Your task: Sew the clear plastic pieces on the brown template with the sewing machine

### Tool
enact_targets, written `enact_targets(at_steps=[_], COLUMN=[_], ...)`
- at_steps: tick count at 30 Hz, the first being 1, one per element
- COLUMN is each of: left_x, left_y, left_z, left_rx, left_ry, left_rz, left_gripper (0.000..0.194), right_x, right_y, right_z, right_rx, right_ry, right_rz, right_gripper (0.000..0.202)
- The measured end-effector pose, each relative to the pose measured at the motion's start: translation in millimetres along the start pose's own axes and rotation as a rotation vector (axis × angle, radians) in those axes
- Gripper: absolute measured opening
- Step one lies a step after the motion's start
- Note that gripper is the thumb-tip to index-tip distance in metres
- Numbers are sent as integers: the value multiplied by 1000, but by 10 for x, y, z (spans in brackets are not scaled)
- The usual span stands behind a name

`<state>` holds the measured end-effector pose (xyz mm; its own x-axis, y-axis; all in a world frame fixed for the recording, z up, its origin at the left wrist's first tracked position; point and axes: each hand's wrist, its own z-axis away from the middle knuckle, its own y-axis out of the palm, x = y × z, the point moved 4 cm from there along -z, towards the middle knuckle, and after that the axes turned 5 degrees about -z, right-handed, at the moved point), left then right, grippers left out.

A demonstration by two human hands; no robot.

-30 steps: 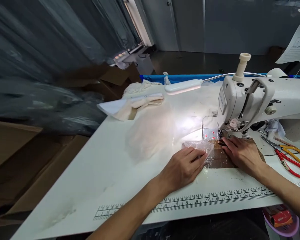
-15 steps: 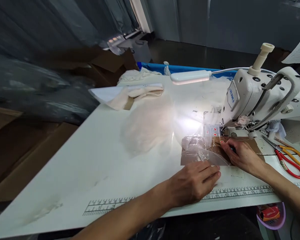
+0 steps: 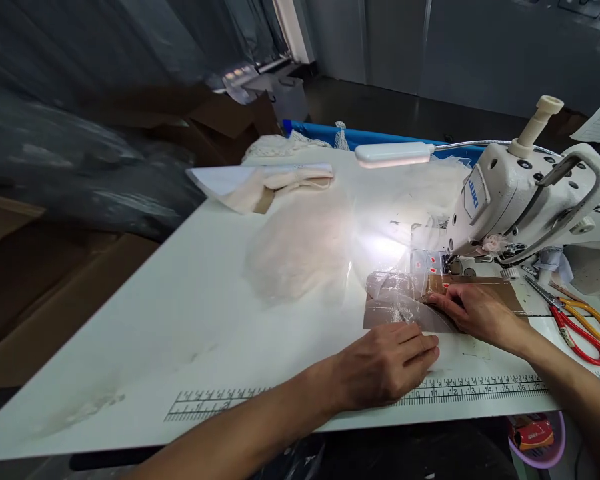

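A white sewing machine (image 3: pixel 505 193) stands at the right, its needle area lit by a lamp. Sheer fabric (image 3: pixel 403 308) lies over a brown plate (image 3: pixel 505 290) in front of the needle. My left hand (image 3: pixel 393 363) rests on the table by the fabric's near edge, fingers bent and close together; whether they pinch the edge is hidden. My right hand (image 3: pixel 467 310) lies on the plate just below the needle, its fingertips together on the sheer fabric. A small dark item that was in its grasp is not visible now.
Scissors with red and yellow handles (image 3: pixel 583 327) lie right of my right hand. A lamp (image 3: pixel 394 155) hangs above the white table (image 3: pixel 180 320). Pale fabric (image 3: pixel 303 253) lies left, cardboard boxes (image 3: pixel 75 293) beyond the table's left edge. A purple basket (image 3: pixel 555 447) sits below.
My right hand's fingertips have moved left and slightly down onto the sheer fabric. The dark item under its fingers no longer shows. My left hand has hardly moved. The view has shifted slightly.
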<state>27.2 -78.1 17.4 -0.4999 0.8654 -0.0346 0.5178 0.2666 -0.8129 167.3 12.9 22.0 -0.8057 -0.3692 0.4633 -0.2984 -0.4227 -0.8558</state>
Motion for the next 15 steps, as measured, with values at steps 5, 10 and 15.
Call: enact_targets(at_steps=[5, 10, 15], left_x=[0, 188, 598], left_y=[-55, -180, -72], left_z=[17, -59, -308], left_rx=[0, -131, 50], left_ry=[17, -146, -235], left_rz=[181, 184, -70], left_gripper=[28, 22, 24], right_x=[-401, -865, -897], right_y=[-299, -491, -390], right_z=[291, 526, 527], right_rx=[-170, -377, -563], right_ry=[2, 66, -84], right_rz=[14, 295, 463], right_gripper=[56, 55, 43])
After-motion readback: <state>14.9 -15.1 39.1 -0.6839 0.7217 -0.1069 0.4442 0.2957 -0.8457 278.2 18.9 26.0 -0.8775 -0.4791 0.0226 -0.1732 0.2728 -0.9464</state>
